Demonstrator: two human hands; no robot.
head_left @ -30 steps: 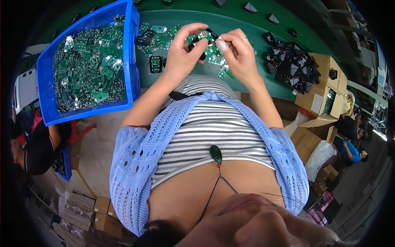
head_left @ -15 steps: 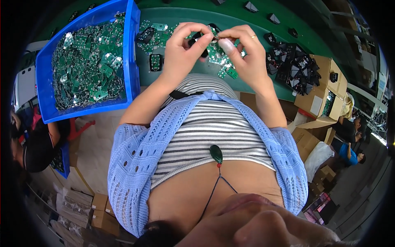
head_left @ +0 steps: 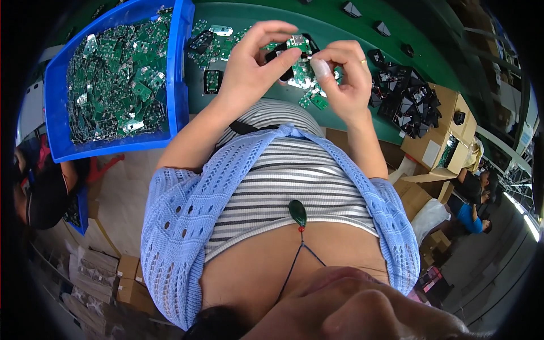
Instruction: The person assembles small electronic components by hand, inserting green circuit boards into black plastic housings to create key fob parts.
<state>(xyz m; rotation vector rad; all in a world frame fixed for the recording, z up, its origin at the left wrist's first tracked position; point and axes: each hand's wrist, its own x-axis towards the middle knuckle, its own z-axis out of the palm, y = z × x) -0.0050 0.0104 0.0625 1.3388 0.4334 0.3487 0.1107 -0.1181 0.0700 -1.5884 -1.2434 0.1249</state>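
Between my hands is a small green circuit board [head_left: 298, 42] with a black plastic housing [head_left: 310, 46] around its far edge. My left hand [head_left: 255, 63] grips it from the left, thumb pressed on the board and fingers curled behind. Close against the board's right side, my right hand [head_left: 347, 76] has its thumb and forefinger pinched together; whatever lies between them is too small to tell. A white wrap covers the right thumb tip. Below the hands, loose green boards [head_left: 313, 97] lie on the green worktable [head_left: 249, 12].
A blue bin [head_left: 182, 73] full of circuit boards stands at the left. Beside it is a black-framed board [head_left: 213, 82]. Black plastic housings [head_left: 411, 102] are heaped at the right, next to an open cardboard box [head_left: 433, 133]. Other people [head_left: 51, 192] are in the background.
My hands have moved slightly apart, and the board with its black housing now shows more fully between them. The left fingers have lifted and straightened somewhat. The whole view has shifted a little.
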